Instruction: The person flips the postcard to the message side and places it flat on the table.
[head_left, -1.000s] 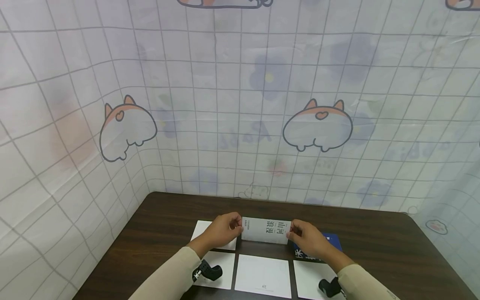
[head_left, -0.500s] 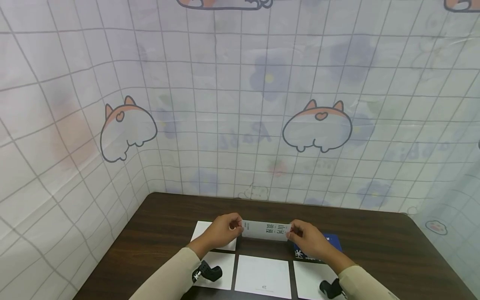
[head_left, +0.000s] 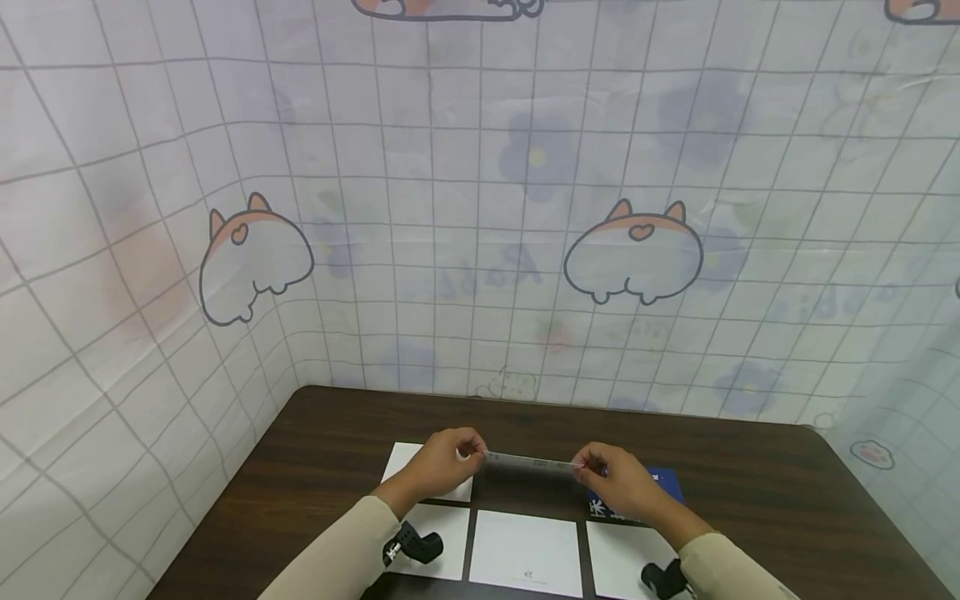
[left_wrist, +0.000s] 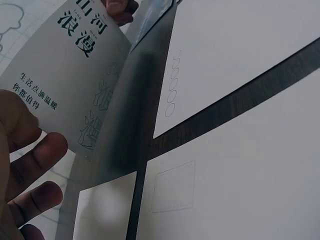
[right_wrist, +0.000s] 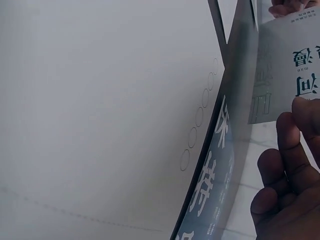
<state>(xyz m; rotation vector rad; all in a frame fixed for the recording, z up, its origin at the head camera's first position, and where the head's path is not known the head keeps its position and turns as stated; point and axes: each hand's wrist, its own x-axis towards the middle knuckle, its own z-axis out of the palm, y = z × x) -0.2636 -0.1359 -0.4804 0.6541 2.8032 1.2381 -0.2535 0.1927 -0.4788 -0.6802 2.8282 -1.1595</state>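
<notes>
Both hands hold a pale card (head_left: 531, 460) with dark green Chinese lettering above the table, one at each short end. In the head view it appears almost edge-on. My left hand (head_left: 448, 463) pinches its left end between thumb and index finger, the other fingers loosely bent. At the right end, my right hand (head_left: 618, 477) pinches the card likewise. The left wrist view shows the card's lettered face (left_wrist: 50, 70), with fainter outlined characters along one edge. A blue card (head_left: 666, 481) with white characters lies partly hidden below the right hand.
White cards lie in rows on the dark wooden table (head_left: 345, 433): back left (head_left: 399, 460), front left (head_left: 452, 529), front middle (head_left: 527, 550) and front right (head_left: 618, 550). A patterned curtain (head_left: 450, 208) hangs behind the table.
The held card has tilted from showing its lettered face to lying almost edge-on in the head view. Both hands keep their grip and have barely moved.
</notes>
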